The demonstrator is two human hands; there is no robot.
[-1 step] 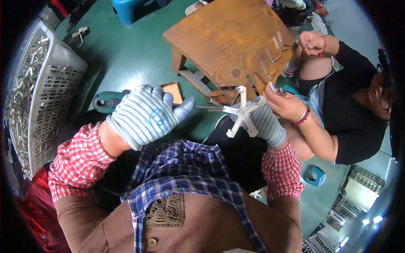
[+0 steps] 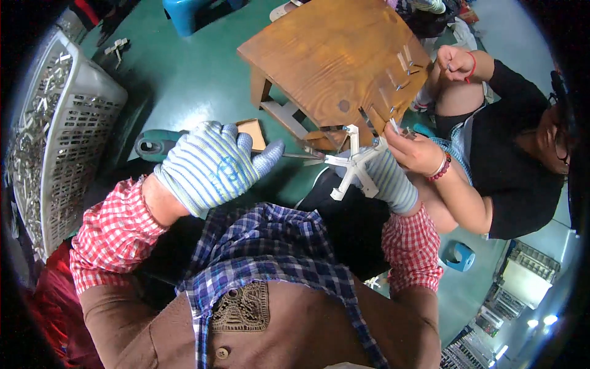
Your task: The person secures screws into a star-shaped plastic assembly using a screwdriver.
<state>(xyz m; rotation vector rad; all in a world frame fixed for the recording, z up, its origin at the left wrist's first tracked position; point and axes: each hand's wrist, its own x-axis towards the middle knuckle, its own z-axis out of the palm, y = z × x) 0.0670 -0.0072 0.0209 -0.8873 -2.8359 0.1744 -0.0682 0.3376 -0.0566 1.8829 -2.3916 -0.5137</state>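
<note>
My left hand (image 2: 215, 166), in a blue-and-white striped glove, is closed around a dark green power screwdriver (image 2: 155, 146). The tool's long thin bit points right, its tip at one arm of a white branched bracket (image 2: 353, 163). My right hand (image 2: 393, 178), in a matching glove, grips that bracket from behind and the right; most of its fingers are hidden. Small metal screws sit at the ends of some bracket arms. Close to my right glove, a co-worker's hand (image 2: 418, 152) with a beaded bracelet pinches small pale pieces.
A wooden table (image 2: 326, 55) stands ahead, with several screws and strips along its right edge. At left is a tall white basket (image 2: 80, 141) full of small parts. The co-worker (image 2: 522, 154) sits close on the right. A cardboard piece (image 2: 252, 132) lies beyond my left hand.
</note>
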